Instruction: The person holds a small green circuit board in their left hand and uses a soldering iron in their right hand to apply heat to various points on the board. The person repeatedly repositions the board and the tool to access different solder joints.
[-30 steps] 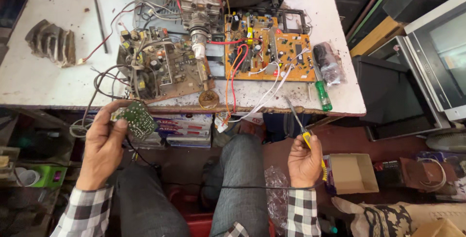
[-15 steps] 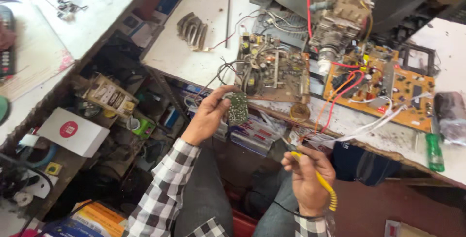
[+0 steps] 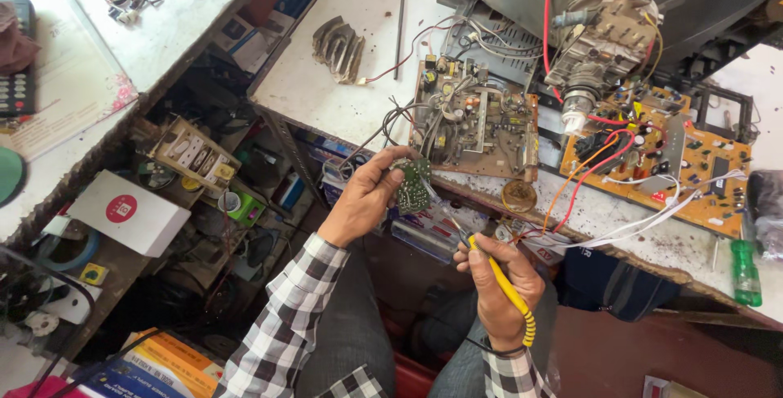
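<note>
Two circuit boards (image 3: pixel 477 121) on the bench (image 3: pixel 342 96); tube (image 3: pixel 603 39) behind — bottle (image 3: pixel 744 274) far right.

Bright even daylight, sharp, soft shadows

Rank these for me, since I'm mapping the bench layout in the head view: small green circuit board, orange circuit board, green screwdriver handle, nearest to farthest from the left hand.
1. Small green circuit board: held in the left hand.
2. Orange circuit board: on the bench, well to the right.
3. Green screwdriver handle: at the bench's far right edge.
</note>
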